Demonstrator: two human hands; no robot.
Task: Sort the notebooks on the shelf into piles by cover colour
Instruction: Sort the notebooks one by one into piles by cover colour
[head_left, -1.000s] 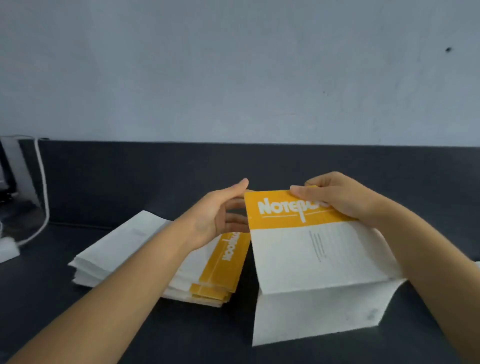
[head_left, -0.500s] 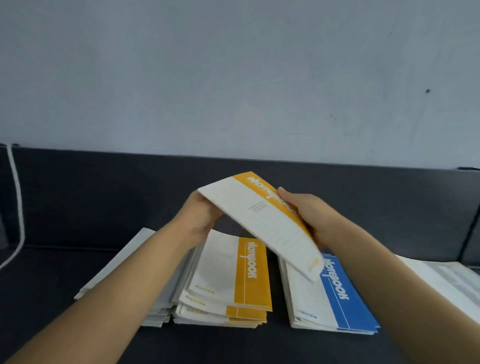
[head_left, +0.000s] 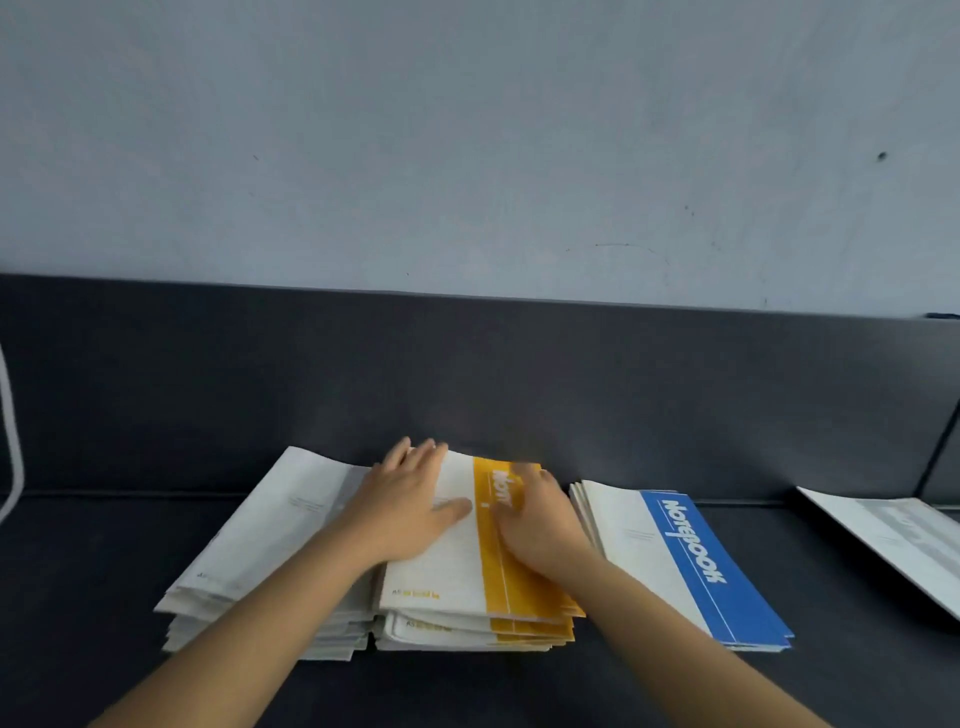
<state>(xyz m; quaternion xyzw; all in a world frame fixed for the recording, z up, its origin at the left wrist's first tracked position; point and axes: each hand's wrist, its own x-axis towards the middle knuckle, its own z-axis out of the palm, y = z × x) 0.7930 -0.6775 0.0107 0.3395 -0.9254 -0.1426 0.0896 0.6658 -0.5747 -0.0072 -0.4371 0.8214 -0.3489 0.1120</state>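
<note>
Now the yellow notebook (head_left: 447, 566) is down. Half a second ago it was tilted in the air between both hands; it now lies flat on top of the yellow pile (head_left: 483, 631), mid-shelf near the back edge.

The left hand (head_left: 410, 512) has its fingers spread, palm flat on the white part of the cover. The right hand (head_left: 540, 525) is pressed flat on the yellow band; it is slightly blurred, with no pinch visible.

The blue pile (head_left: 691, 566) sits just beside it on the right, apart, and the white pile (head_left: 270, 535) touches it on the left. A white booklet (head_left: 893, 540) lies near the right edge of the shelf (head_left: 519, 691), still unsorted by the look of it.

Judgement: this placement is finished, colour matches, and the hands are only squaring the stack. Next is probably to let go and fetch another.
</note>
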